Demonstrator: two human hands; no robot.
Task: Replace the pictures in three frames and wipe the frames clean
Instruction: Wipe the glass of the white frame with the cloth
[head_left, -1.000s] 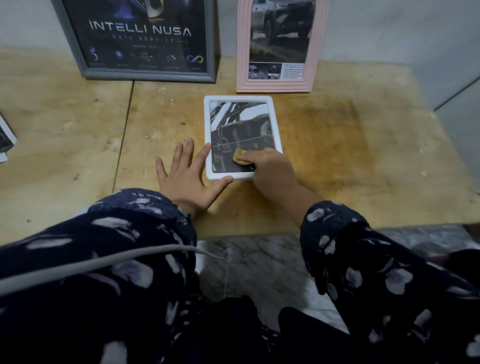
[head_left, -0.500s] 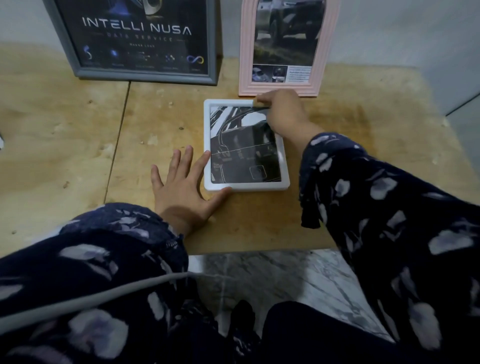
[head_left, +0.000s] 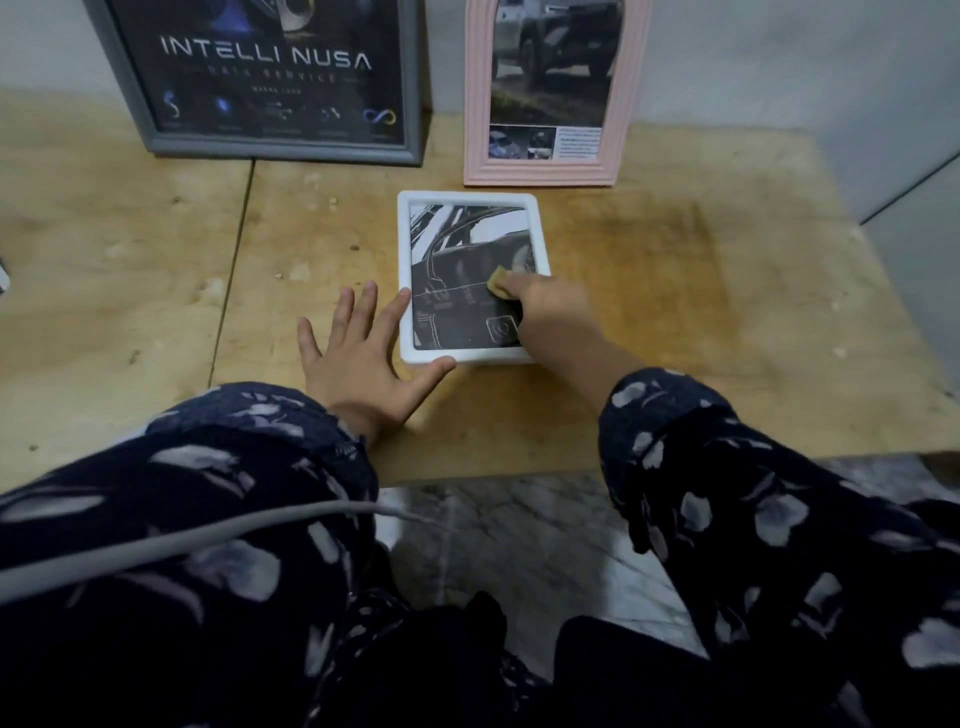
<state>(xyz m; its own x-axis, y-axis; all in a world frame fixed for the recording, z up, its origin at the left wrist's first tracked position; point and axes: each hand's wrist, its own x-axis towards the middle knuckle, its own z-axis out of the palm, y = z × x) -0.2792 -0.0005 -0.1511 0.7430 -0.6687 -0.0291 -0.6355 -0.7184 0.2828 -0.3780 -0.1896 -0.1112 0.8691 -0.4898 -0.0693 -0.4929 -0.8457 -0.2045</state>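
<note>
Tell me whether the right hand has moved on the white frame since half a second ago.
Yes. The right hand with its yellow cloth came back from the white frame's far edge to mid-glass.

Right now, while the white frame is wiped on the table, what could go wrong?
1. The small yellow cloth is under the right hand near the right edge of the white rectangular frame; a hard stroke might slide the frame.
2. The left hand braces only its near-left corner, so it may turn.
</note>
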